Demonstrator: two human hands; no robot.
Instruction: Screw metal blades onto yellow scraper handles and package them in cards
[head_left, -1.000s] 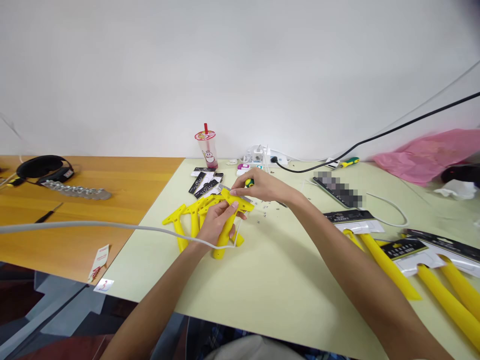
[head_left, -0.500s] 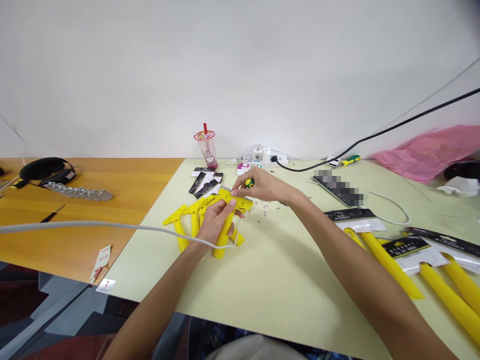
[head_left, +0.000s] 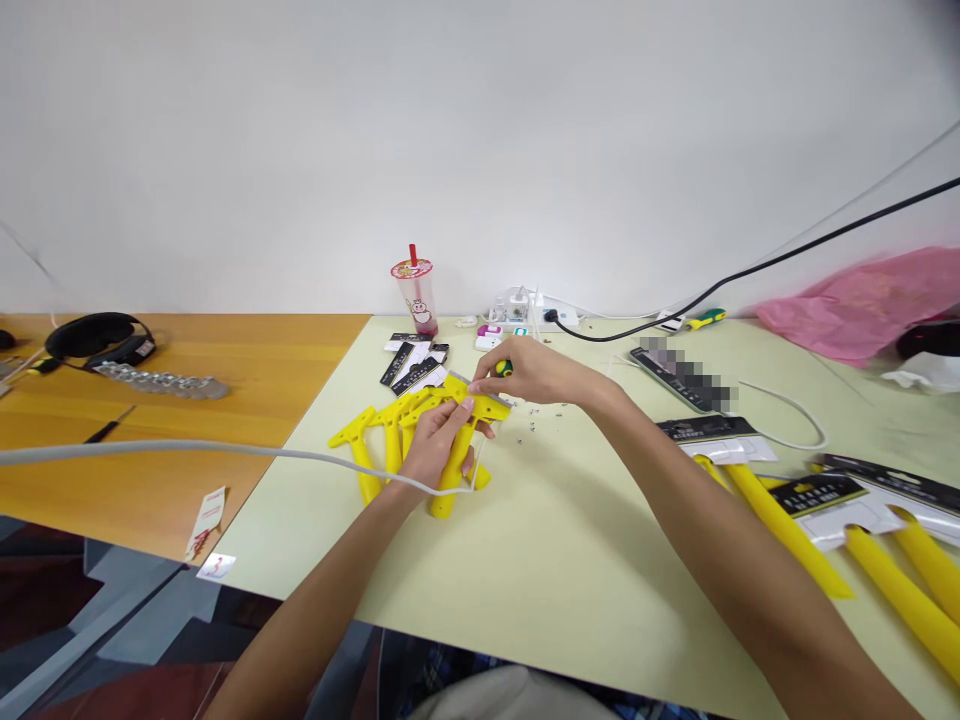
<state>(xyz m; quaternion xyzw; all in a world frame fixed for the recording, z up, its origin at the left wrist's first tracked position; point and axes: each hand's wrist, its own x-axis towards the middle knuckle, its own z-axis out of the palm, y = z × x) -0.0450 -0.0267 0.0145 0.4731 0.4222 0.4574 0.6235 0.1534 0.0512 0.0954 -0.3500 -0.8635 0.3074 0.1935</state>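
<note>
Hardly anything moved; view slid slightly. Left hand (head_left: 436, 442) clamped on yellow scraper (head_left: 451, 478), right of the scraper pile (head_left: 361, 462); right hand (head_left: 538, 370) curled round green-yellow handle (head_left: 505, 368), fingertips at scraper's head. Brace firmly, fingers off blade edge.

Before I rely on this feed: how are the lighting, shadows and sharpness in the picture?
Head view: bright, with a soft shadow on the table beside the right forearm; held tool clear in outline; metal bits near the right hand too small to identify; phone screen pixelated.
</note>
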